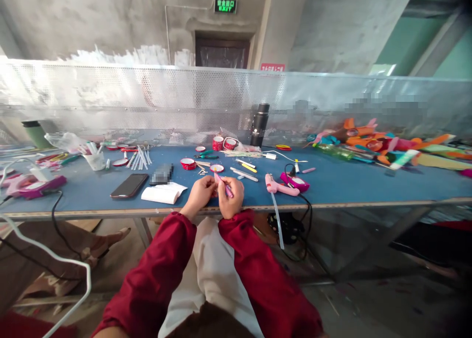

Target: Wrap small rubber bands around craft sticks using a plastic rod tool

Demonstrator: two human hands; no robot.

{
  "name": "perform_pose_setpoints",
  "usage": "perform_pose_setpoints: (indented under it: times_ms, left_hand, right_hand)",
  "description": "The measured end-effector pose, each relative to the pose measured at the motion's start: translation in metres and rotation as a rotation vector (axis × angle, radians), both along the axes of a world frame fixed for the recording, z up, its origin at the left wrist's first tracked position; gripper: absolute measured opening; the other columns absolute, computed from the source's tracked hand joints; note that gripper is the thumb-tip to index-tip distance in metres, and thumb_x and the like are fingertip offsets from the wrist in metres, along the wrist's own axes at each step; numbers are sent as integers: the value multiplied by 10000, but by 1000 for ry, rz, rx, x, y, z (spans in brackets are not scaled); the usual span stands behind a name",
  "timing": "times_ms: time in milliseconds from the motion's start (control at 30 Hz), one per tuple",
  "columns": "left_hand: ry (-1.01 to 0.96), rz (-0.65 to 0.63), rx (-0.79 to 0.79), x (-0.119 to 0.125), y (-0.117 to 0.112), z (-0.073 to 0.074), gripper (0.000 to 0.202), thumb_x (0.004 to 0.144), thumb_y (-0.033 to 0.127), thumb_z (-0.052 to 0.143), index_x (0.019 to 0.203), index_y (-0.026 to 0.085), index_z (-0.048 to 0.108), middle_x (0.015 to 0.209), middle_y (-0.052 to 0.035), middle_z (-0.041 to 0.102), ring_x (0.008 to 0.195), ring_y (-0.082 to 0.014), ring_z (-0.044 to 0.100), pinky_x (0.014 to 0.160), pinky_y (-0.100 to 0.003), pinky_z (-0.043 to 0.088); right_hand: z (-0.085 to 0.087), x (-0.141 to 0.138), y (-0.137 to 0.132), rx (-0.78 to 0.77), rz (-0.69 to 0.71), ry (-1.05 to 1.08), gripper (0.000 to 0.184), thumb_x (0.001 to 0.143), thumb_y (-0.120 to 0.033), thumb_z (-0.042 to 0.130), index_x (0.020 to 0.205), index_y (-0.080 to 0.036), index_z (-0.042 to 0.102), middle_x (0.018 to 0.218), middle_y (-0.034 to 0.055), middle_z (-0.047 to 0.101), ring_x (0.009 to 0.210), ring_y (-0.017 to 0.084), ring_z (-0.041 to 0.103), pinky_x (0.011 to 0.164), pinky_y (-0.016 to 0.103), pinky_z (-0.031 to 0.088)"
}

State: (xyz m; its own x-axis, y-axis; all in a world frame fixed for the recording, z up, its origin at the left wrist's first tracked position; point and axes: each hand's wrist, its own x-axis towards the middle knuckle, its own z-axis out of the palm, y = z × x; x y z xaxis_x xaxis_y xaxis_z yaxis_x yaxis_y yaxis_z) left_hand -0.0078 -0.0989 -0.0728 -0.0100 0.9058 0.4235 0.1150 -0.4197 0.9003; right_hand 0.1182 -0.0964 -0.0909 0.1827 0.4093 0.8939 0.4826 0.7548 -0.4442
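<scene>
Both of my hands come together at the table's front edge. My right hand (232, 196) is closed round a slim pink-purple pen (228, 190), slanted with its upper end toward the left. My left hand (202, 193) is closed beside it, its fingertips pinched near a small pink piece (217, 178); what exactly they grip is mostly hidden by the fingers. Just beyond the fingertips lies a round red-rimmed tin (217, 168). A pink glue gun (275, 184) with a long clear glue stick (278, 222) hanging down rests to the right.
A phone (129, 185) and a white paper packet (162, 193) lie left of my hands. Pens (245, 174), red tape rolls (188, 164) and a black bottle (260, 125) stand behind. Colourful craft pieces (379, 143) pile up at right. Someone's foot (114, 237) shows under the table.
</scene>
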Motion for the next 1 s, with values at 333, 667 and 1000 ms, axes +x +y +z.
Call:
perform_pose_setpoints:
  times_ms: [333, 667, 1000]
  left_hand:
    - [19, 23, 16, 0, 0, -1, 245, 865, 410, 688, 780, 188, 629, 644, 25, 603, 546, -129, 558, 531, -231, 424]
    - [21, 34, -6, 0, -1, 1, 263, 847, 429, 703, 771, 193, 616, 651, 24, 600, 562, -130, 566, 543, -232, 437]
    - [2, 38, -21, 1, -2, 4, 287, 822, 455, 724, 758, 199, 611, 639, 19, 611, 556, -137, 568, 532, -236, 438]
  right_hand:
    - [1, 0, -2, 21, -16, -1, 141, 1014, -335, 593, 984, -228, 679, 892, 46, 756, 849, 206, 683, 915, 390, 488]
    - [1, -1, -2, 16, -27, 8, 149, 1018, -344, 586, 987, -231, 678, 889, 49, 750, 867, 213, 687, 900, 390, 499]
    - [2, -2, -2, 18, -38, 16, 155, 1018, -341, 587, 976, -230, 685, 887, 53, 757, 857, 214, 688, 891, 394, 501]
